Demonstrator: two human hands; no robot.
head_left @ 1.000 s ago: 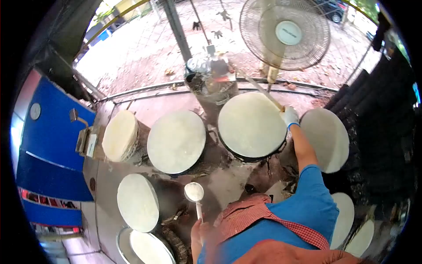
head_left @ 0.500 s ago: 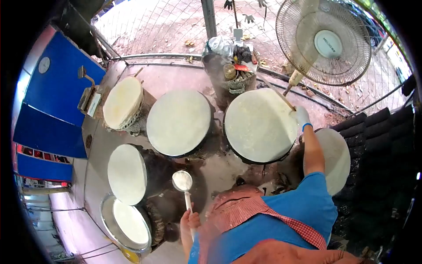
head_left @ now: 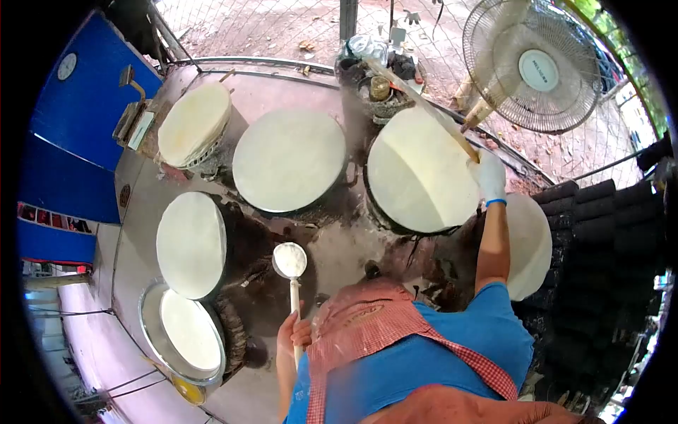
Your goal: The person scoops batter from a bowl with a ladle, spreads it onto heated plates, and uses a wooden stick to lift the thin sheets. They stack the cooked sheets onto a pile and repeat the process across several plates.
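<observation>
My left hand (head_left: 292,330) grips the handle of a ladle (head_left: 290,261) whose white bowl hovers over the dark metal worktop (head_left: 346,244). My right hand (head_left: 490,174), in a white glove, holds a long thin wooden stick (head_left: 421,102) at the right edge of a large round steamer (head_left: 422,172) covered in white batter. The stick slants up and to the left across that steamer's far rim. A second white round steamer (head_left: 290,159) sits to the left of it, between the two hands.
More white rounds: one at far left back (head_left: 193,124), one at left (head_left: 191,244), one in a metal basin (head_left: 185,332) at lower left, one at right (head_left: 529,244). A cluttered pot (head_left: 378,88) stands at the back, an electric fan (head_left: 540,67) at top right.
The view has tilted down and left. My right hand has lifted the stick so it now slants higher over the steamer's far rim. The ladle hand has kept its place.
</observation>
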